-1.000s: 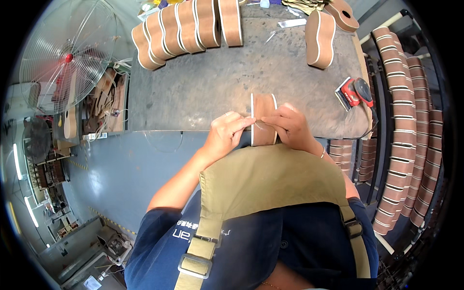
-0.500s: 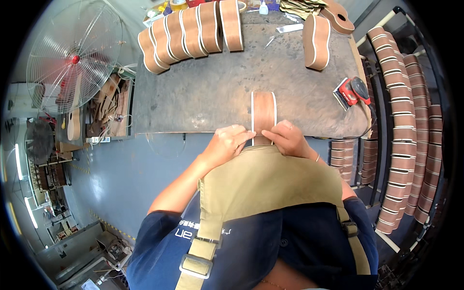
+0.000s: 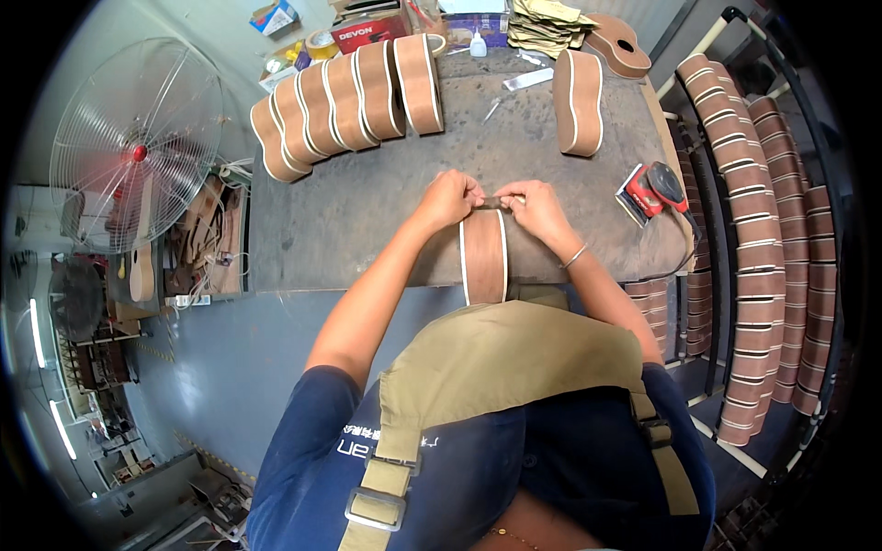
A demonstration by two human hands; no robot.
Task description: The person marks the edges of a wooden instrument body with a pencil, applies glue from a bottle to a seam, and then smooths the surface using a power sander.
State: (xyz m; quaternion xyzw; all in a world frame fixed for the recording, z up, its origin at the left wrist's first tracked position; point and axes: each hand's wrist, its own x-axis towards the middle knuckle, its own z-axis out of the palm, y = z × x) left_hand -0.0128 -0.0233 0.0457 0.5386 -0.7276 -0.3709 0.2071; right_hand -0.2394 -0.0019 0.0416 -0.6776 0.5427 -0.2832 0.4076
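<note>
Pinching the far end of a small brown instrument body (image 3: 484,257), the left hand (image 3: 450,197) and right hand (image 3: 537,209) have moved up from its near end; it stands edgewise at the bench (image 3: 367,211) front, binding work apparently advancing.

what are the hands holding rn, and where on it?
Both the left hand and right hand grip the far end of a brown instrument body with white edge binding, standing on edge on the workbench. Exact finger placement is hidden.
</note>
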